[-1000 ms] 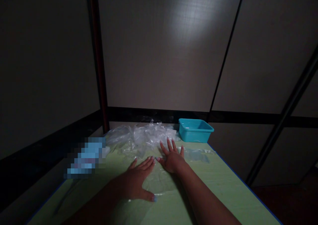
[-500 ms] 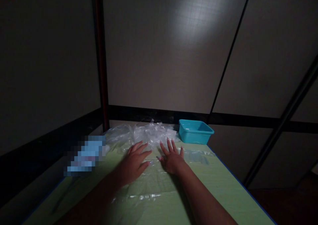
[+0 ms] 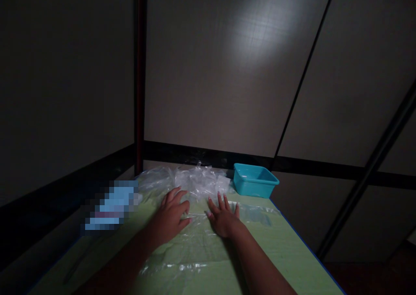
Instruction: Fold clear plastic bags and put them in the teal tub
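Left hand [image 3: 170, 214] and right hand [image 3: 223, 219] flat on a clear sheet [image 3: 201, 243].
Both hands have their fingers spread and press on the sheet, which lies on the green table [image 3: 286, 251]. A pile [image 3: 195, 180] of crumpled plastic sits just past the fingertips, with a blue tub [image 3: 255, 180] beside it.

A thin, clear plastic sheet [image 3: 198, 240] lies flat and faintly creased, pinned under the spread left hand [image 3: 170, 214] and right hand [image 3: 224, 220], reaching back past both wrists, where its near edge glints.
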Available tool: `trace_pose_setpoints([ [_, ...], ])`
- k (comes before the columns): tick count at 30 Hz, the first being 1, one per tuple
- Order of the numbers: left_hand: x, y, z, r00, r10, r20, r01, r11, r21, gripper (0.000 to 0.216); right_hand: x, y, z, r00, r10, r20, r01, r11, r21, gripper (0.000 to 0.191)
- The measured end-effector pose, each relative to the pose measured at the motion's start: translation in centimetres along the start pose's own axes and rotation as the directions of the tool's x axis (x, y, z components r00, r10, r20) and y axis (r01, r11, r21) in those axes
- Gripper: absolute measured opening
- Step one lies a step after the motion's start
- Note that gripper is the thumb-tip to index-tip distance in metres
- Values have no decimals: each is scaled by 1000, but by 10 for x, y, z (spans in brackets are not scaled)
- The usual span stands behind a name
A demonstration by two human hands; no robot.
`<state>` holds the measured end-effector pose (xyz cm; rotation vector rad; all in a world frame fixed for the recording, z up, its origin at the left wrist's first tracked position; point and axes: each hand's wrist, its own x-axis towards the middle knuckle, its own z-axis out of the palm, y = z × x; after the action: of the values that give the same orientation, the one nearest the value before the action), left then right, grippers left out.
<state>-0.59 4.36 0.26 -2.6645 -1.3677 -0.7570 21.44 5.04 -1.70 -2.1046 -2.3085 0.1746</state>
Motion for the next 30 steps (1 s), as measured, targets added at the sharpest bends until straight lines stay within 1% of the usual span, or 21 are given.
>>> trace_pose_setpoints([
  [2,-1,0,2,1000,-8,17,8,1000,11,16,0,0,0,1000,-1,-4,1,1000,1,53],
  [5,-2,-1,5,998,6,62,-6,1000,0,23,-1,0,-1,999,-6,-46,6,1000,9,54],
  [10,-3,-3,13,981,76,179,-67,996,-55,52,0,1,-3,996,4,-85,-2,1000,23,54],
  [14,-5,-4,17,950,127,287,-102,990,-99,70,1,1,-5,996,40,-85,-39,999,21,54],
  [19,-7,2,18,884,232,405,-163,967,-198,75,0,1,-6,994,42,-102,-40,999,23,53],
  [21,-8,3,19,870,253,424,-169,960,-225,75,0,1,-6,993,30,-114,-27,999,30,53],
  [23,-9,3,20,867,266,422,-175,954,-243,76,-1,0,-7,992,18,-127,-13,999,36,54],
  [26,-10,2,21,867,271,418,-173,951,-258,81,-3,1,-7,993,9,-116,-6,1000,22,56],
  [30,-12,3,18,868,244,431,-144,957,-251,81,-2,4,-5,995,48,-85,-46,999,23,61],
])
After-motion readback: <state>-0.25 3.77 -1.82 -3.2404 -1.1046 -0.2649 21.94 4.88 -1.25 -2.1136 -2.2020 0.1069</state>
